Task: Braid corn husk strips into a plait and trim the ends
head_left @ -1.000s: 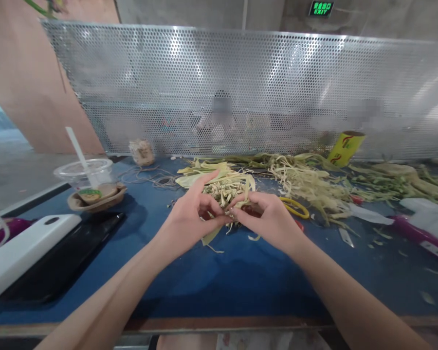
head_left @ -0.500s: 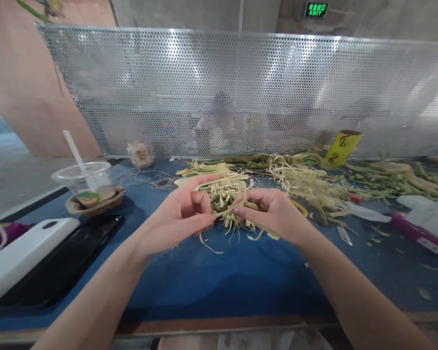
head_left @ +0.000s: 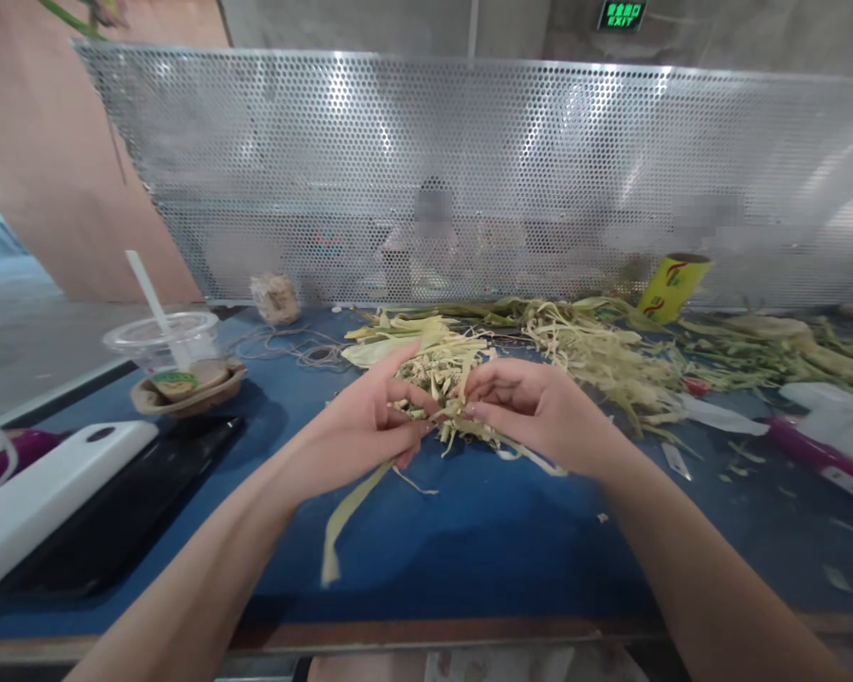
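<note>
My left hand [head_left: 366, 426] pinches a pale husk strip between thumb and fingers, and a long flat end [head_left: 342, 521] hangs below it toward the table's front. Across from it my right hand [head_left: 540, 412] is closed on another part of the pale strips, thumb against fingertips. Between the two hands sits a tangled bundle of cut husk pieces [head_left: 446, 365], partly hidden by my fingers. Loose strip ends [head_left: 530, 457] trail out beneath my right hand. Behind the bundle lie broad yellow-green husk leaves [head_left: 405, 333].
Shredded husks [head_left: 597, 365] lie at the right, near a yellow tube [head_left: 674, 289], a small blade [head_left: 677, 461] and a purple tool [head_left: 825, 455]. A twine roll [head_left: 275, 298], plastic cup [head_left: 157, 341], white power bank [head_left: 57, 493] and black phone [head_left: 128, 516] stand left. A perforated metal screen [head_left: 291, 170] closes the back.
A long strip end now hangs below my left hand toward the front. Both hands have shifted slightly, still pinching the strips close together. Strip ends under my right hand reach farther right.
</note>
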A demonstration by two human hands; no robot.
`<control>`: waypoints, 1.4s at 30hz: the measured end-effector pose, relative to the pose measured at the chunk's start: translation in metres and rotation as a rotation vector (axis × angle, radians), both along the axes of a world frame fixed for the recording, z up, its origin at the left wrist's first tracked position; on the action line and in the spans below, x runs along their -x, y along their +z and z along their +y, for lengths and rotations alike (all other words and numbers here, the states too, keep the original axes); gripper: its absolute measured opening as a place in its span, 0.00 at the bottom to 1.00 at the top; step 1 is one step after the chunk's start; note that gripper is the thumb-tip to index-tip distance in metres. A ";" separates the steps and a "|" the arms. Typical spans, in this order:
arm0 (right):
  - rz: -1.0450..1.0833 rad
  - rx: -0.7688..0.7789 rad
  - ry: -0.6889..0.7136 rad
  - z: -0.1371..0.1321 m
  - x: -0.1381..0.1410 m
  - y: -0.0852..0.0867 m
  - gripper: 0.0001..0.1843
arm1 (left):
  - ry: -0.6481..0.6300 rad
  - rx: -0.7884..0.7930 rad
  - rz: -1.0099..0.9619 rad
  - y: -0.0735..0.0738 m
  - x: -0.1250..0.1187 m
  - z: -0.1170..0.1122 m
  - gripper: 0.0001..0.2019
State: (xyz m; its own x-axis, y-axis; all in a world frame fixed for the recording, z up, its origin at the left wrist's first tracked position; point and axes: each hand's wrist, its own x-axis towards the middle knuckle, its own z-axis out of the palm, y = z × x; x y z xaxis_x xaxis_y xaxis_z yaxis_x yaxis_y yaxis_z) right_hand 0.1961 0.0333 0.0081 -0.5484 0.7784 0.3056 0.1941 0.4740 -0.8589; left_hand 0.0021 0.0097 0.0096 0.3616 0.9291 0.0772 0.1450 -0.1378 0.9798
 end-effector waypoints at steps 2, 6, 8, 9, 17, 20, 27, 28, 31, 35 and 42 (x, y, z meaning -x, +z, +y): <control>-0.016 -0.019 -0.011 0.001 0.000 0.000 0.06 | 0.041 -0.036 0.049 0.000 0.001 0.000 0.38; 0.008 -0.035 -0.003 0.000 0.002 0.000 0.05 | 0.032 -0.110 0.072 -0.003 0.000 0.000 0.38; 0.038 -0.022 -0.008 0.000 0.003 0.000 0.05 | -0.052 -0.109 0.033 -0.004 -0.003 -0.001 0.36; 0.052 -0.016 -0.001 -0.001 0.003 0.000 0.05 | -0.085 -0.095 0.001 -0.005 -0.005 -0.001 0.34; 0.001 -0.083 -0.005 -0.005 0.004 0.003 0.09 | 0.065 -0.081 -0.092 -0.005 -0.015 -0.002 0.26; -0.019 -0.167 -0.085 -0.005 0.004 0.004 0.09 | 0.070 -0.080 -0.113 -0.005 -0.015 -0.001 0.25; 0.019 -0.161 -0.173 -0.005 0.009 -0.002 0.09 | 0.047 -0.015 -0.088 -0.007 -0.017 0.000 0.25; 0.032 -0.153 -0.185 -0.005 0.010 -0.004 0.10 | 0.027 -0.019 -0.081 -0.007 -0.017 0.000 0.25; 0.102 -0.112 -0.223 -0.005 0.014 -0.008 0.11 | -0.004 -0.023 -0.025 -0.009 -0.017 -0.001 0.25; 0.165 -0.120 -0.311 -0.005 0.017 -0.013 0.11 | -0.041 -0.035 0.072 -0.007 -0.018 -0.004 0.22; 0.088 -0.069 -0.201 -0.001 0.010 -0.006 0.13 | -0.067 0.025 -0.089 -0.007 -0.017 -0.002 0.10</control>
